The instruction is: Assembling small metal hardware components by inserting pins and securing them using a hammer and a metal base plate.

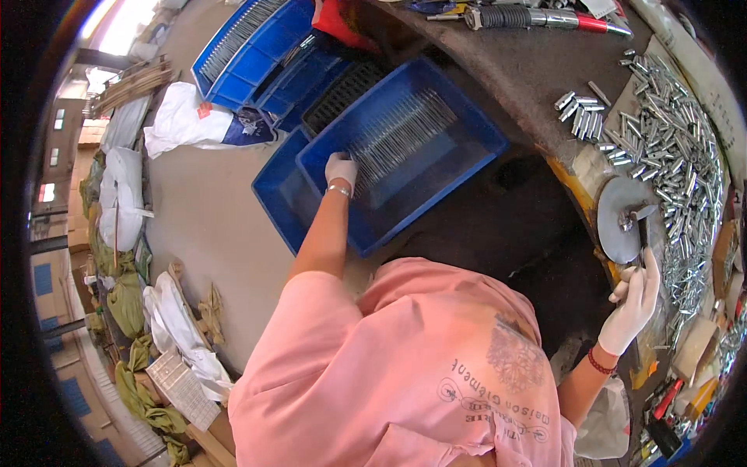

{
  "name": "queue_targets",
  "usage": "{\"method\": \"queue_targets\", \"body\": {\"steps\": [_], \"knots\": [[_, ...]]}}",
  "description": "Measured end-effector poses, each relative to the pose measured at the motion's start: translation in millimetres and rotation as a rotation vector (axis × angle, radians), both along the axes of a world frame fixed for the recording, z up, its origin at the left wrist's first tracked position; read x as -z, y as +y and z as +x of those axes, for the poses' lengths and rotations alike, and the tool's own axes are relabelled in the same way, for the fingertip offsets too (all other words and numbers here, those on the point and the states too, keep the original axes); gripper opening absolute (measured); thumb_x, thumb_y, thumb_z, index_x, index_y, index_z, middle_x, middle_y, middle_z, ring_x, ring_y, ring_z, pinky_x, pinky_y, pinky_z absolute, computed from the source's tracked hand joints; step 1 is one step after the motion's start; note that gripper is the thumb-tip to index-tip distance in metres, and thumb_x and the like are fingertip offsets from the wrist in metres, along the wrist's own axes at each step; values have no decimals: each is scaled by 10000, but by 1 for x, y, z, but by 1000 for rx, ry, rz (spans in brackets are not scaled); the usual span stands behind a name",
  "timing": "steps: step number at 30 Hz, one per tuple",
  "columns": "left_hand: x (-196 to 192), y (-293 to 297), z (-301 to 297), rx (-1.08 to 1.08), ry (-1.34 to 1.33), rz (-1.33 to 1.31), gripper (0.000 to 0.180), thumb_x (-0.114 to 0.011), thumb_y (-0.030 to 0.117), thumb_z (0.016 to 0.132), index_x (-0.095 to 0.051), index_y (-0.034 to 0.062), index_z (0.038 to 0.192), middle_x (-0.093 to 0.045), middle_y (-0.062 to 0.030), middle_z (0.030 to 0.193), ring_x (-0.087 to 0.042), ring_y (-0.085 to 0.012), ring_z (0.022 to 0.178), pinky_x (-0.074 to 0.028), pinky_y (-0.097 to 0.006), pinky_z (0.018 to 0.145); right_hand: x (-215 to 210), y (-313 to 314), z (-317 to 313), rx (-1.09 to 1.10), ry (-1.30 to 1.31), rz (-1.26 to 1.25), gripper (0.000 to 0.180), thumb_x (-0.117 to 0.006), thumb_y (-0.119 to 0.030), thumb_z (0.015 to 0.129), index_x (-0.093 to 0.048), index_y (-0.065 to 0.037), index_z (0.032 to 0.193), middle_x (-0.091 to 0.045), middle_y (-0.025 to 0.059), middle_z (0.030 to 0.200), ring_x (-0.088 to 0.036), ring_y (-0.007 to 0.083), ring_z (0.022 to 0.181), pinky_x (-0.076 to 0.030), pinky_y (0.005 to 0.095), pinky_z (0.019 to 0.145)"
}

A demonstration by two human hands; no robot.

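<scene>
Reaching left hand (341,168) fingers touching rods (397,136), one blue crate (467,156), right hand (634,300) fingers loose.

The picture is bright and lit by daylight, with the strongest light at the top left, where a doorway or window (128,23) is washed out to white. The concrete floor (210,202) looks pale and evenly lit, while the space under the workbench edge (506,226) lies in deep shadow. Small metal pieces (677,156) on the bench give many little glints. The fisheye lens bends straight edges strongly near the rim, and the corners are black. The blue tray (459,117) is sharp; the far rim is soft and slightly colour-fringed
</scene>
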State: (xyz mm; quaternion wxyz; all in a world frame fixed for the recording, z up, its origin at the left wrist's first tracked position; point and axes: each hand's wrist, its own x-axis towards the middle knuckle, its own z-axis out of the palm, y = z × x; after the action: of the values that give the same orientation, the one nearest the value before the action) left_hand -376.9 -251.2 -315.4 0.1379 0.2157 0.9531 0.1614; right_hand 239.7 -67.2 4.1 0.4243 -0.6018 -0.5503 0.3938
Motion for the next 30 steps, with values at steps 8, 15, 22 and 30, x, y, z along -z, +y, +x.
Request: {"method": "queue_targets", "body": {"steps": [8,15,22,30], "knots": [[49,21,-6,-168,18,30,354,-589,43,905,-741,15,1224,-757,-268,1193,-703,-457,1165,-543,-472,1003,2,-7,10,57,-33,14,387,-504,-96,1106,-623,-2,1463,-615,26,908,-468,46,651,-406,209,564],[-12,14,-19,-346,44,137,340,-594,103,930,-760,29,1218,-737,-250,1283,-683,-455,1219,-534,-469,1036,-1,0,15,30,93,-6,378,-537,-104,1094,-628,16,1440,-624,37,907,-489,53,635,-414,216,545],[-83,56,50,-187,151,427,352,-730,243,992,-714,-30,1214,-763,-205,1204,-719,-347,1120,-519,-416,1026,5,-4,8,30,172,-64,299,-555,-38,1063,-697,0,1323,-698,26,883,-596,43,647,-489,207,558],[-311,248,225,986,147,888,227,-780,65,910,-767,53,1136,-717,-112,1041,-709,-224,945,-560,-337,878,-9,-11,20,8,144,-125,294,-562,-76,1078,-696,-32,1336,-715,19,922,-619,55,686,-511,216,602]]}}
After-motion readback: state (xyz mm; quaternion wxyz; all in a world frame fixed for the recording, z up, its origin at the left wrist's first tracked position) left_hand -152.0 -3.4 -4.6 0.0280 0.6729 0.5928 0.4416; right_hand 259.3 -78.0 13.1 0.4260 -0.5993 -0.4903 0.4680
